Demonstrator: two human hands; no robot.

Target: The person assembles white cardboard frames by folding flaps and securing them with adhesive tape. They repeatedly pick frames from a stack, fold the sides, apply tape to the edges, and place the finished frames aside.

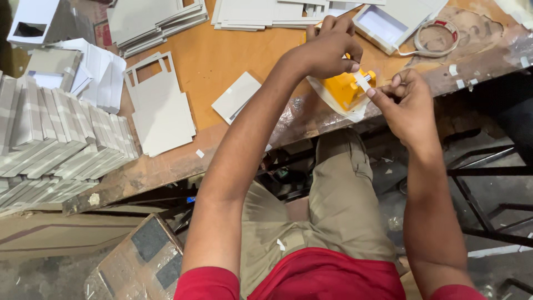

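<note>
While the left hand point(328, 49) is clamped down over a yellow tape dispenser point(345, 88) at the near edge of the tabletop point(216, 61), a short white strip of tape point(362, 81) is pinched at its free end between the thumb and fingertips of the right hand point(407, 104). Both hands are thus closed, one on the dispenser, the other on the strip. The dispenser is seen as a small, bright yellow block resting on a pale scrap of sheet, partly hidden under the left palm; its cutting edge cannot be made out, possibly because it is covered by the fingers.

Trouble could be expected from the position: the dispenser sits right at the worn rim, so a sideways pull on the strip might drag it off the edge. The strip is narrow and could fold onto itself or stick to the fingers if tension were lost.

Further out, a flat grey card point(235, 97) lies near the left forearm, a die-cut board blank point(161, 105) beyond it, and a stack of folded boards point(55, 139) at far left. A roll of tape point(437, 36) and an open white box point(383, 25) lie behind the hands.
</note>
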